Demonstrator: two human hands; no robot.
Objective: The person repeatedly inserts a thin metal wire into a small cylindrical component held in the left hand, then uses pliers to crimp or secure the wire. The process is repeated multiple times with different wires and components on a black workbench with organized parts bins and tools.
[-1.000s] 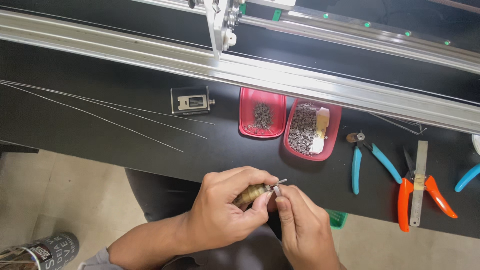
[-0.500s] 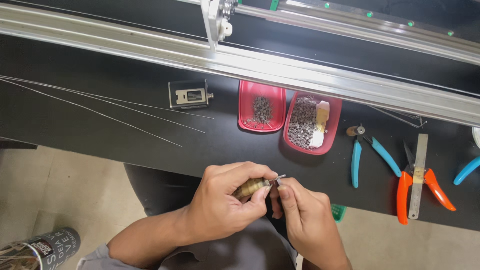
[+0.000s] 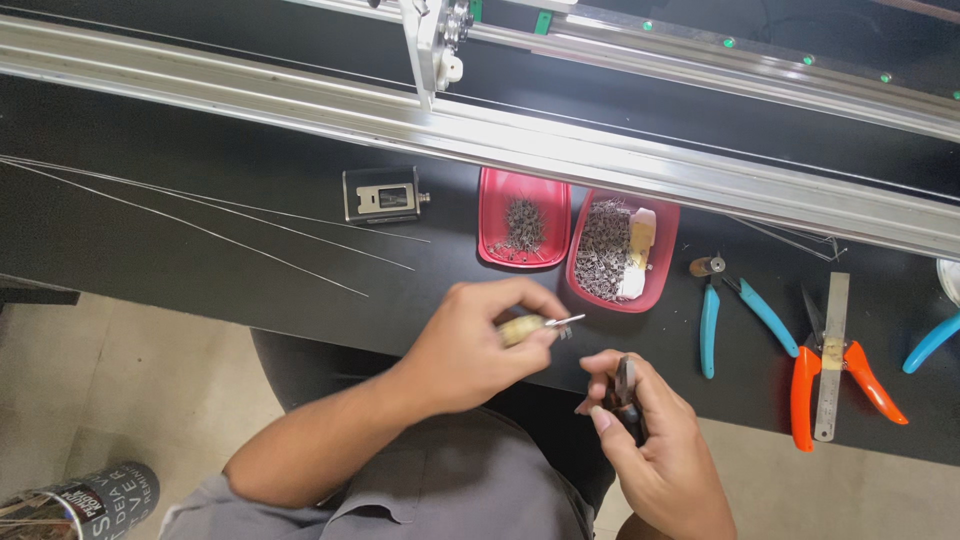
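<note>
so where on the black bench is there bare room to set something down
The free patch is the black bench top below the thin metal wires, left of the left hand. Another lies between the small black box and the wires. It is crowded right: two red trays, blue-handled pliers, orange-handled cutters, steel ruler.

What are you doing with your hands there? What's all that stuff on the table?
A person sits at a black workbench. The left hand pinches a small tan handle with a thin metal pin sticking out of it. The right hand grips a small dark tool, apart from the pin. Behind the hands sit two red trays full of tiny metal parts. To the right lie blue cutters, orange pliers and a steel ruler. Long thin wires lie on the left.
</note>
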